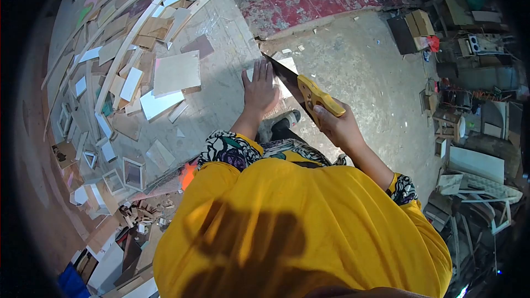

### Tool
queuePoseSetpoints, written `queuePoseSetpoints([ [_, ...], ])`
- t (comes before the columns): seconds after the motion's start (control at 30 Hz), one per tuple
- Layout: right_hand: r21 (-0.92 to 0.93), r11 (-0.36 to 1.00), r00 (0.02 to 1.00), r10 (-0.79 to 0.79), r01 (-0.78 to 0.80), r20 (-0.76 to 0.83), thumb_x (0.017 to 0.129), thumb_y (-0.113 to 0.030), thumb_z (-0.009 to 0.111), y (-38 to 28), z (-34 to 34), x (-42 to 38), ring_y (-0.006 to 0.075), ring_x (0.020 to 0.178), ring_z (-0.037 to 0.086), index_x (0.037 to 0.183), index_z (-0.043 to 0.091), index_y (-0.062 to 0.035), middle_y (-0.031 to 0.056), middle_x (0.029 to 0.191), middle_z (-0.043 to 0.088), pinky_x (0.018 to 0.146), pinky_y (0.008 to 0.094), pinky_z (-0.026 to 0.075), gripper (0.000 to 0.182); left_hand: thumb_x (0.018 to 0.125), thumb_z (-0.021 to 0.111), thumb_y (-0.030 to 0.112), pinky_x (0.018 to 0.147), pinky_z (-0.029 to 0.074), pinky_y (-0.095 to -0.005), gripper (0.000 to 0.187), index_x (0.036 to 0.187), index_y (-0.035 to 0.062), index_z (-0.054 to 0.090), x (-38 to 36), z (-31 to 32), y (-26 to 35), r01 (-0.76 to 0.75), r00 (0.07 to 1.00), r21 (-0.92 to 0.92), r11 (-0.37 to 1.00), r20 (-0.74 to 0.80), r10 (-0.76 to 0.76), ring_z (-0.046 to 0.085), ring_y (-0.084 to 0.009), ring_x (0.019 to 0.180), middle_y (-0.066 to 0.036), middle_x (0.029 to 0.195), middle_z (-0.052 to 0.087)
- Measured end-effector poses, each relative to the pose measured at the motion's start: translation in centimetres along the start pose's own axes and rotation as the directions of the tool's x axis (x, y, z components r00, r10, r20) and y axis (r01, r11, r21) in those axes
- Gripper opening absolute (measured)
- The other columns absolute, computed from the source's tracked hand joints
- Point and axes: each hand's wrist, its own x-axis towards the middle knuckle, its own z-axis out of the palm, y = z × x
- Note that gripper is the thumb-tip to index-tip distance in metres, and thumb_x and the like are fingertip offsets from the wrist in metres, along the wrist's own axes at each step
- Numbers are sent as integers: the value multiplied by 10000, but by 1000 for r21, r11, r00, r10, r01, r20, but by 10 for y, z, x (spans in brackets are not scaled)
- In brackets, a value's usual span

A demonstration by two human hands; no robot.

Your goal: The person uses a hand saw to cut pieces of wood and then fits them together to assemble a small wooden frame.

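Observation:
My left hand [260, 92] lies flat with its fingers stretched out, pressing on a pale board [289, 65] at the edge of the worktable. Much of that board is hidden under the hand. In my right hand [337, 125] is a handsaw [318, 97], held by its yellow handle. Its dark blade slants away to the upper left, passing just right of my left fingertips and across the board. The saw's tip reaches close to the table's corner.
Offcuts and long strips [124, 38] cover the left of the worktable [215, 96]. A square board [176, 73] lies left of my left hand, with small wooden frames [133, 173] nearer me. Concrete floor [359, 72] spreads to the right, with stacked furniture parts [476, 164] along the far right.

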Motion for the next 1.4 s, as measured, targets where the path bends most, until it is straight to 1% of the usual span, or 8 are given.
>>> queuePoseSetpoints([
  [0.37, 28, 995, 996, 92, -91, -3, 842, -242, 602, -27, 10, 12, 88, 544, 481, 917, 564, 25, 20, 652, 517, 478, 240, 401, 280, 836, 470, 287, 1059, 119, -554, 623, 1381, 48, 287, -1, -3, 5, 4, 1000, 21, 1000, -20, -4, 178, -249, 1363, -101, 1467, 225],
  [0.43, 156, 984, 995, 94, -86, -44, 833, -237, 613, -26, 12, 21, 92, 519, 471, 876, 569, 16, 21, 633, 513, 457, 245, 384, 260, 838, 451, 298, 1065, 109, -550, 621, 1383, 49, 288, 0, -3, 3, 3, 1000, 35, 999, -16, -3, 161, -242, 1369, -99, 1472, 215],
  [0.57, 129, 990, 992, 65, -51, -106, 820, -216, 625, 16, 22, 71, 100, 487, 462, 825, 571, 11, 20, 607, 507, 435, 249, 370, 234, 850, 425, 305, 1072, 90, -547, 636, 1405, 58, 235, 0, -5, 4, -9, 999, 28, 1000, 39, 8, 144, -241, 1373, -90, 1484, 185],
  [0.63, 190, 970, 987, 160, -155, -12, 817, -202, 637, 18, 28, 90, 79, 472, 423, 932, 558, 4, -3, 620, 479, 419, 225, 347, 248, 856, 410, 303, 1072, 90, -547, 635, 1411, 62, 218, -1, -7, 5, 9, 997, 54, 999, 70, -13, 143, -247, 1373, -85, 1488, 173],
  [0.9, 177, 977, 987, 134, -118, -84, 823, -198, 637, 13, 26, 64, 66, 469, 412, 907, 566, -10, -5, 618, 482, 412, 224, 330, 218, 855, 423, 297, 1066, 106, -553, 630, 1406, 60, 231, -1, -3, 2, 3, 1000, 50, 999, 23, -5, 154, -263, 1370, -89, 1485, 182],
  [1.2, 67, 998, 1000, -8, 10, -22, 846, -194, 615, 26, 19, 52, 68, 555, 459, 988, 565, 32, 14, 702, 531, 470, 212, 357, 271, 842, 452, 297, 1057, 132, -553, 625, 1391, 58, 274, -1, 1, 1, -15, 1000, 41, 999, -18, 15, 183, -267, 1362, -101, 1469, 224],
  [1.27, 50, 997, 997, -63, 65, -34, 835, -257, 615, 32, 17, 59, 83, 484, 453, 906, 594, 4, -4, 600, 497, 451, 246, 371, 272, 840, 452, 299, 1055, 137, -551, 623, 1388, 57, 281, -1, 1, 0, -27, 999, 57, 998, -35, 29, 189, -269, 1360, -100, 1467, 231],
  [1.4, 26, 996, 996, -81, 82, -38, 840, -244, 608, 39, 19, 56, 80, 503, 452, 894, 589, 6, -10, 603, 492, 463, 246, 374, 257, 836, 454, 301, 1047, 146, -552, 611, 1375, 53, 309, 0, 2, 1, -15, 995, 37, 999, -96, 18, 208, -276, 1352, -101, 1456, 256],
])
